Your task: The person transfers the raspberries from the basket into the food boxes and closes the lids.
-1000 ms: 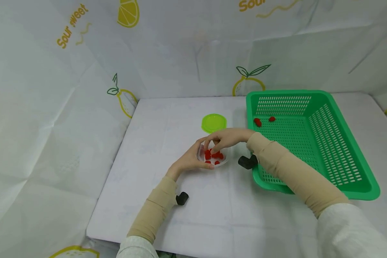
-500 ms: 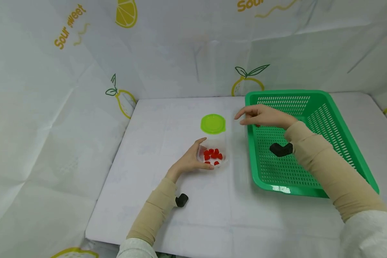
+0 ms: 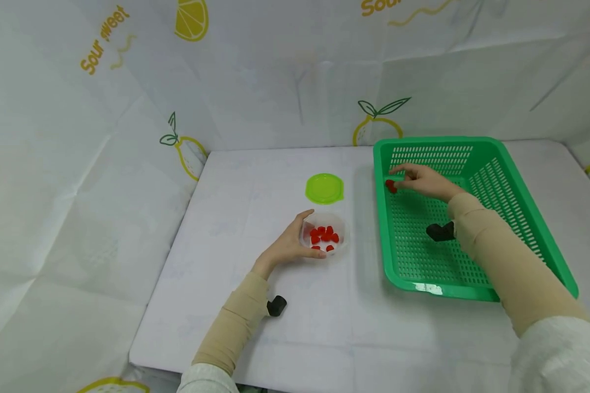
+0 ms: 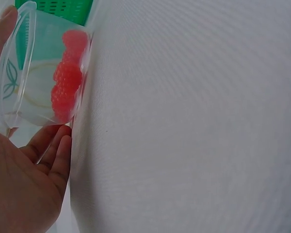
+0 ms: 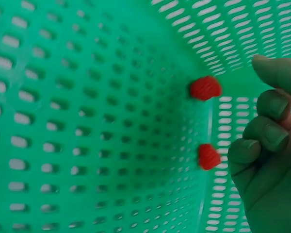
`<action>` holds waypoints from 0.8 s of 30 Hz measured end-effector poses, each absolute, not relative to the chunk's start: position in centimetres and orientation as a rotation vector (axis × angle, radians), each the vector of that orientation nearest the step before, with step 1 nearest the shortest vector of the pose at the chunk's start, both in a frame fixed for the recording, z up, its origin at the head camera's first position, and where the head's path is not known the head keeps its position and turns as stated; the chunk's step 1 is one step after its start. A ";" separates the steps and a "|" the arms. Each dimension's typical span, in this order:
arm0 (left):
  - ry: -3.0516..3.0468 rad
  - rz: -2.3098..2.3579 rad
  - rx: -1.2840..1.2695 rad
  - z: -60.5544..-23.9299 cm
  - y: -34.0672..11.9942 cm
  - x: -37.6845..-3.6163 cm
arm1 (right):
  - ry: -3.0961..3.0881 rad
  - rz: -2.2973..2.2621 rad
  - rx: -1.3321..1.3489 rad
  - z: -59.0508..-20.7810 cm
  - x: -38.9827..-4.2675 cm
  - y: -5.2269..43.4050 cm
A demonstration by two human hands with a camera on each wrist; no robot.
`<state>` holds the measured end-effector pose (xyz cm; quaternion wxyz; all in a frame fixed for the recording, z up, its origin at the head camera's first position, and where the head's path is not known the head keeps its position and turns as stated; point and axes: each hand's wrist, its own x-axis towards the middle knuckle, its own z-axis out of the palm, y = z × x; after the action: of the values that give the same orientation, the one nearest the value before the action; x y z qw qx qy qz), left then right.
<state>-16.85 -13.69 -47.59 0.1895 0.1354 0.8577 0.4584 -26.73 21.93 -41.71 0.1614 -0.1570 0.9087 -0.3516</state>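
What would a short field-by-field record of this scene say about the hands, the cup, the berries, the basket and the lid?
Left hand: grips the clear cup from the side, on the white table.
Cup contents: several red berries.
Right hand: inside the green basket, fingers loosely curled, holding nothing visible.
Basket contents: two red berries in the wrist view, one nearer and one farther, both beside the fingertips.
Green lid: flat on the table, behind the cup and apart from it.

I see a white table [image 3: 275, 180] carrying a green basket [image 3: 521, 229] on its right, a green lid [image 3: 324, 188] near the middle, and a clear cup [image 3: 341, 240] of red berries just before the lid.
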 end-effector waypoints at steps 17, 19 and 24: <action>2.404 1.299 0.377 -47.6 -13.8 -16.8 | 2.605 -0.865 -0.408 -44.0 -27.4 22.3; 2.406 1.299 0.379 -47.6 -13.8 -16.8 | 2.611 -0.868 -0.400 -44.2 -27.4 22.2; 2.405 1.295 0.379 -47.7 -13.8 -16.9 | 2.618 -0.857 -0.384 -44.5 -27.3 22.2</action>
<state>-16.87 -13.82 -47.66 0.1910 0.1348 0.8561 0.4608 -27.32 22.22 -44.49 0.1792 -0.1357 0.9260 -0.3033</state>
